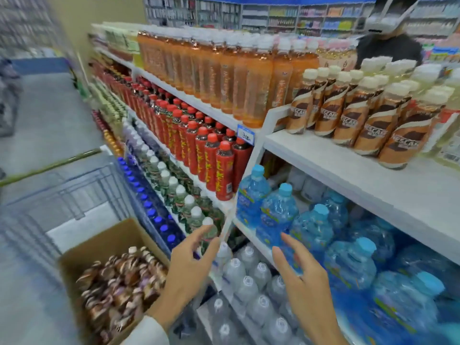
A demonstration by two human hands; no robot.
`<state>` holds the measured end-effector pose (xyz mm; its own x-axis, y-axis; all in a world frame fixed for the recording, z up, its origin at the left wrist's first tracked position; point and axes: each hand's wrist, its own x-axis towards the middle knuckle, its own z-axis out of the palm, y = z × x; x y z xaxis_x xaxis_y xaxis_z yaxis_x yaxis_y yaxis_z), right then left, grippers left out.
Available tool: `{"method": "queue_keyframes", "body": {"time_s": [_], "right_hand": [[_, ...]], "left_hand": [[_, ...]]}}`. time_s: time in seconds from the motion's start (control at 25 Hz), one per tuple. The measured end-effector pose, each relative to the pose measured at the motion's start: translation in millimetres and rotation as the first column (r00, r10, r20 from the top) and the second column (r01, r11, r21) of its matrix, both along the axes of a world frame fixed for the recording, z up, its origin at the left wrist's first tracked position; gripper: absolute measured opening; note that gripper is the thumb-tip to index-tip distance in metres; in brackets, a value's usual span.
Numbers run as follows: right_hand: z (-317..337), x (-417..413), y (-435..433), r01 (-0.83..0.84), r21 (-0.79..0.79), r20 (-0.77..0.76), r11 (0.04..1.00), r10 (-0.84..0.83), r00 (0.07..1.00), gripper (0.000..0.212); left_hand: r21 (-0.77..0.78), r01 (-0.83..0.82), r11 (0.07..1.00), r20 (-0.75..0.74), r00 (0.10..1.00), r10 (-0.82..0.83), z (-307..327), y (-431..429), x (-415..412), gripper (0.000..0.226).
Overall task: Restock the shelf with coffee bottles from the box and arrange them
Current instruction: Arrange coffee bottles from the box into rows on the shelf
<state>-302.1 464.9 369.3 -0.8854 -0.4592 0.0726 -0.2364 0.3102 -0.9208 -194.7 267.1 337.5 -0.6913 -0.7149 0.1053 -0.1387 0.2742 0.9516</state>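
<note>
Coffee bottles [348,115] stand in rows on shelf [348,175], bare board along its front edge; more heaped in box [99,247] lower left. Head view: I see left hand [189,265] and right hand [303,277] spread, empty, before water bottles [311,227].

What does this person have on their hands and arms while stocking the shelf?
No gloves: the left hand and the right hand are both bare. A pale, off-white long sleeve reaches the left wrist. The right forearm shows no sleeve up to the picture's edge. No watch or bracelet is visible.
</note>
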Motion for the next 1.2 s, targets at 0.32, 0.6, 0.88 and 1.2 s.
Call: {"method": "queue_keyframes", "body": {"time_s": [0.32, 0.6, 0.88, 1.2], "right_hand": [[-103, 51, -127, -0.306, 0.154, 0.34, 0.94, 0.24, 0.909, 0.031], [-160, 89, -221, -0.472, 0.346, 0.42, 0.811, 0.316, 0.851, 0.031], [-182, 102, -293, -0.642, 0.398, 0.479, 0.655, 0.449, 0.754, 0.046], [-218, 91, -353, -0.733, 0.449, 0.577, 0.511, 0.46, 0.674, 0.044]], "left_hand": [[0.155, -0.379, 0.912, 0.183, 0.919, 0.35, -83, -79, 123, 0.026], [0.31, -0.576, 0.756, 0.306, 0.814, 0.494, -134, -128, 190, 0.035], [0.339, -0.681, 0.649, 0.473, 0.72, 0.508, -188, -162, 215, 0.037], [0.253, -0.801, 0.543, 0.693, 0.542, 0.476, -258, -264, 166, 0.045]]}}
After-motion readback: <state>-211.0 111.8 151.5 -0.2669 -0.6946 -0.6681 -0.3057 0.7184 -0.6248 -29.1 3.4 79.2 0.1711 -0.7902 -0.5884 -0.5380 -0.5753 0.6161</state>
